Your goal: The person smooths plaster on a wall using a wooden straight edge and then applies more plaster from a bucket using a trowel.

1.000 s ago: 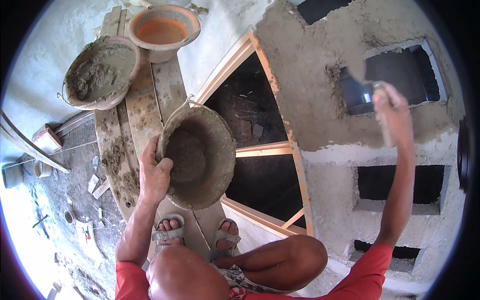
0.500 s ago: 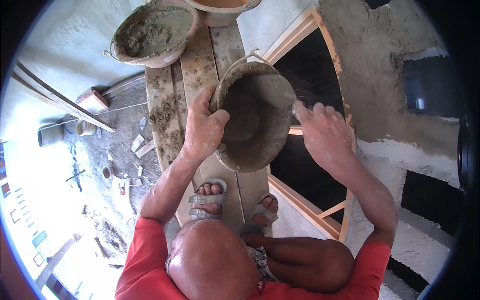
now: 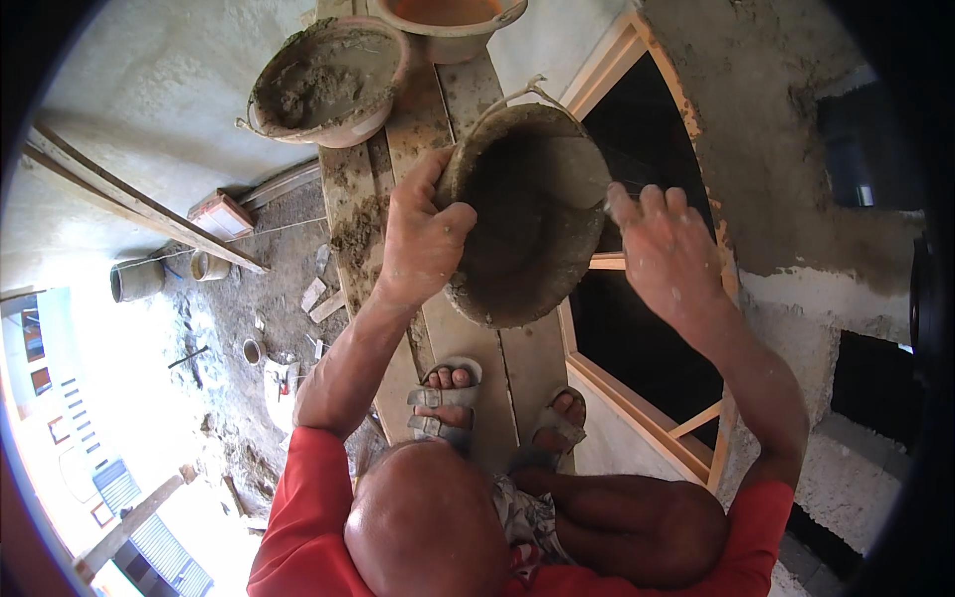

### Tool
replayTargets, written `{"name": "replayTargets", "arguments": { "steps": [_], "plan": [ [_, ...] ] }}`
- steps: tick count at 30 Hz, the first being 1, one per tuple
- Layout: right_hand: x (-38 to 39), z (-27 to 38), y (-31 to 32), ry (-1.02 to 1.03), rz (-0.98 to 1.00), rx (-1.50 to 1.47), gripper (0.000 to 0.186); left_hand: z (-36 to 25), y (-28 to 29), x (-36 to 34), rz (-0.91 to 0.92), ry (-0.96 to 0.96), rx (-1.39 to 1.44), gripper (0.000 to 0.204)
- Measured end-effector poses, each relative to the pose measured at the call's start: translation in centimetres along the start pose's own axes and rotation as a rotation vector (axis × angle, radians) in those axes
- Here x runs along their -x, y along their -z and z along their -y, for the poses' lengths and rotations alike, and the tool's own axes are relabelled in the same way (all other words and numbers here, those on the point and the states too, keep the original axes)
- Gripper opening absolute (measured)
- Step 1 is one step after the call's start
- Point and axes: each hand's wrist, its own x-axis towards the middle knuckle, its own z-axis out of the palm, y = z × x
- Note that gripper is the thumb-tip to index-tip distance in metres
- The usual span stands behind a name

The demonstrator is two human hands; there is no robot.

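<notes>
A grey, mortar-coated bucket (image 3: 527, 308) is tilted so that its dark inside faces me. My left hand (image 3: 428, 234) grips its left rim, the thumb lying over the edge. At the bucket's right side my right hand (image 3: 667, 239) is closed round the handle of a trowel, the handle mostly hidden by the fingers. The flat trowel blade (image 3: 575, 169) lies inside the bucket against the upper right wall, smeared with wet grey mortar. A wire handle (image 3: 535, 88) stands up at the bucket's far rim.
Beyond on the plank scaffold (image 3: 487, 90) stand a tub of wet mortar (image 3: 383, 129) and another bucket (image 3: 463, 45). My sandalled feet (image 3: 448, 398) rest on the planks. A wooden window frame (image 3: 637, 413) and rough wall (image 3: 786, 199) border the right; the ground lies below left.
The whole view has shifted, so the scene sits further right. The trowel blade stays in the bucket's upper right. Both hands keep their holds.
</notes>
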Motion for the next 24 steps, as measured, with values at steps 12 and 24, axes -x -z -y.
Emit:
{"name": "replayTargets", "arguments": {
  "steps": [12, 24],
  "plan": [
    [0.0, 2.1, -7.7, 0.078, 0.152, -0.794, 0.032, -0.8, -1.6, 0.0, -0.042, -0.116, -0.044, 0.054],
    [0.2, -0.3, -7.6, 0.002, -0.044, -0.776, 0.028, 0.5, 0.3, -0.8, -0.220, -0.070, 0.221, 0.052]
  ]
}}
